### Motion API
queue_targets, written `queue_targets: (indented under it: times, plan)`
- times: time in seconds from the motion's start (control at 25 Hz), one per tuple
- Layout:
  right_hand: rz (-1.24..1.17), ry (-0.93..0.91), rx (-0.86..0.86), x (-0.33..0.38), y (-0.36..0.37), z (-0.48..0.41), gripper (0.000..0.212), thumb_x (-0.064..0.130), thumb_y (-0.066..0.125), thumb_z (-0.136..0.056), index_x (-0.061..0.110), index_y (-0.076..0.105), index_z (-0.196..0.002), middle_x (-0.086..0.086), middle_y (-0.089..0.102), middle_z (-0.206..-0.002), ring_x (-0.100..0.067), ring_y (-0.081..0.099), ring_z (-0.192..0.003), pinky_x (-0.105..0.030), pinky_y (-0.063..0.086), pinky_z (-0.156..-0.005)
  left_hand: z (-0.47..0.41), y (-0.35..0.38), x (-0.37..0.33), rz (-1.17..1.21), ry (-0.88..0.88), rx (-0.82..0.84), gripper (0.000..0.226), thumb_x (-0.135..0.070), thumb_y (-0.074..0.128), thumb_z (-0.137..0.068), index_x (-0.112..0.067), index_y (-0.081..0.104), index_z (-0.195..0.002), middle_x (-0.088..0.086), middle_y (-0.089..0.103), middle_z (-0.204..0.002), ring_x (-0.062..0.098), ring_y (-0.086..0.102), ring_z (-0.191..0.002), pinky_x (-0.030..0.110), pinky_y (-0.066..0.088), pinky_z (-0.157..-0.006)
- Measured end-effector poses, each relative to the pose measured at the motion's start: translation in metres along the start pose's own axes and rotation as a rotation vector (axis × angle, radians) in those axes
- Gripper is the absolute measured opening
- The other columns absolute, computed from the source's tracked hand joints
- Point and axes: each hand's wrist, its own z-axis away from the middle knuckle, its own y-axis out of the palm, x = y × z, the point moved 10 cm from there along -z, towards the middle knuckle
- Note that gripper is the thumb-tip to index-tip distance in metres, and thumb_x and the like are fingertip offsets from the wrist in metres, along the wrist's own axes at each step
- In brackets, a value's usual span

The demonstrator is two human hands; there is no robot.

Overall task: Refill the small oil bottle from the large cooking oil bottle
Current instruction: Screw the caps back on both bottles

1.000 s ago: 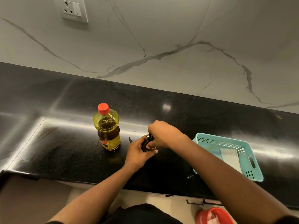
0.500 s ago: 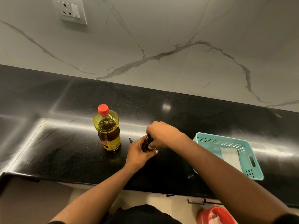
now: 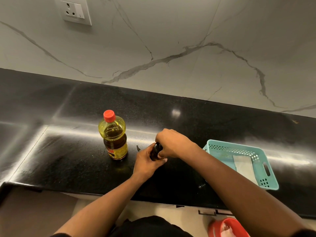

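The large cooking oil bottle [image 3: 114,135] stands upright on the black counter [image 3: 68,159], with a red cap on and yellow oil inside. To its right is the small oil bottle [image 3: 156,151], dark and mostly hidden by my hands. My left hand [image 3: 147,164] wraps around its body from the near side. My right hand [image 3: 172,143] is closed over its top from above. The small bottle's cap is hidden under my right hand.
A teal plastic basket [image 3: 263,177] with a white cloth inside sits on the counter to the right. A small dark scrap [image 3: 138,148] lies between the two bottles. A red container [image 3: 227,227] is on the floor below. A wall socket [image 3: 75,11] is mounted at the upper left.
Both hands stay on the small bottle in the same place. The right hand shifts only slightly on top of it. The large bottle has not moved.
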Motion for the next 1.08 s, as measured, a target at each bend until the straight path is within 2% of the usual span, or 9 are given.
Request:
queue_targets:
  times: [0.24,0.48,0.6,0.68,0.72,0.84,0.96,1.0,1.08]
  plan:
    - [-0.074,0.065,-0.018,-0.005,0.002,-0.001,0.033,0.033,0.091,-0.075,0.013,0.075,-0.095,-0.005,0.071,-0.085,-0.023,0.071,-0.075,-0.045,0.066,-0.072,0.003,0.000,-0.006,0.006,0.011,0.008,0.039,-0.017,0.093,-0.082,-0.032,0.076,-0.114,-0.012,0.083,-0.103,0.004,0.079,-0.099,0.033,0.064,-0.092]
    - [-0.121,0.122,-0.042,-0.007,-0.001,0.009,0.035,0.036,0.090,-0.075,0.014,0.076,-0.098,-0.008,0.073,-0.088,-0.027,0.072,-0.081,-0.043,0.065,-0.074,0.005,0.001,-0.008,0.034,0.015,0.011,0.042,-0.016,0.093,-0.082,-0.035,0.075,-0.114,-0.012,0.083,-0.105,0.004,0.079,-0.100,0.041,0.064,-0.096]
    - [-0.225,0.115,-0.114,-0.012,-0.001,0.025,0.060,0.047,0.089,-0.074,0.018,0.072,-0.125,-0.013,0.076,-0.111,-0.035,0.073,-0.104,-0.043,0.062,-0.084,0.004,0.000,0.000,0.045,0.012,0.029,0.050,-0.017,0.094,-0.082,-0.039,0.072,-0.121,-0.015,0.083,-0.111,0.002,0.077,-0.105,0.045,0.063,-0.100]
    - [-0.378,0.167,-0.180,-0.036,-0.004,0.043,0.081,0.054,0.087,-0.078,0.022,0.059,-0.147,-0.011,0.072,-0.134,-0.031,0.069,-0.121,-0.045,0.059,-0.099,0.001,0.000,0.003,0.022,0.010,0.037,0.061,-0.023,0.097,-0.079,-0.040,0.068,-0.129,-0.016,0.080,-0.121,0.004,0.074,-0.116,0.045,0.059,-0.107]
    - [-0.471,0.212,-0.226,-0.055,-0.008,0.056,0.082,0.055,0.086,-0.079,0.023,0.059,-0.149,-0.008,0.072,-0.135,-0.027,0.070,-0.120,-0.043,0.058,-0.103,0.001,-0.001,0.005,0.002,0.000,0.031,0.070,-0.024,0.099,-0.077,-0.041,0.063,-0.135,-0.016,0.076,-0.130,0.008,0.070,-0.124,0.044,0.055,-0.112]
    - [-0.695,0.392,-0.377,-0.139,-0.011,0.108,0.047,0.044,0.087,-0.083,0.023,0.079,-0.124,0.001,0.082,-0.107,-0.011,0.077,-0.096,-0.032,0.061,-0.097,0.007,-0.009,0.017,-0.036,-0.084,0.015,0.098,-0.016,0.099,-0.075,-0.039,0.046,-0.154,-0.003,0.062,-0.153,0.021,0.057,-0.143,0.045,0.043,-0.121]
    - [-0.686,0.621,-0.468,-0.230,0.018,0.170,0.014,0.029,0.084,-0.087,0.021,0.087,-0.098,0.003,0.083,-0.091,-0.008,0.076,-0.084,-0.027,0.060,-0.087,0.020,-0.019,0.026,-0.042,-0.134,0.015,0.099,-0.011,0.096,-0.079,-0.032,0.044,-0.161,0.003,0.053,-0.165,0.029,0.052,-0.150,0.051,0.041,-0.123]
    - [-0.649,0.707,-0.463,-0.256,0.038,0.187,0.009,0.023,0.080,-0.087,0.019,0.087,-0.091,0.001,0.083,-0.086,-0.012,0.076,-0.080,-0.029,0.062,-0.084,0.025,-0.020,0.026,-0.041,-0.150,0.004,0.097,-0.010,0.095,-0.080,-0.032,0.045,-0.161,0.004,0.053,-0.165,0.030,0.052,-0.150,0.052,0.042,-0.122]
    - [-0.561,0.852,-0.368,-0.296,0.089,0.207,0.013,0.015,0.072,-0.086,0.012,0.085,-0.082,-0.007,0.081,-0.078,-0.021,0.076,-0.076,-0.038,0.064,-0.079,0.034,-0.019,0.025,-0.023,-0.173,-0.031,0.093,-0.004,0.092,-0.082,-0.028,0.047,-0.160,0.006,0.055,-0.163,0.031,0.054,-0.149,0.052,0.042,-0.122]
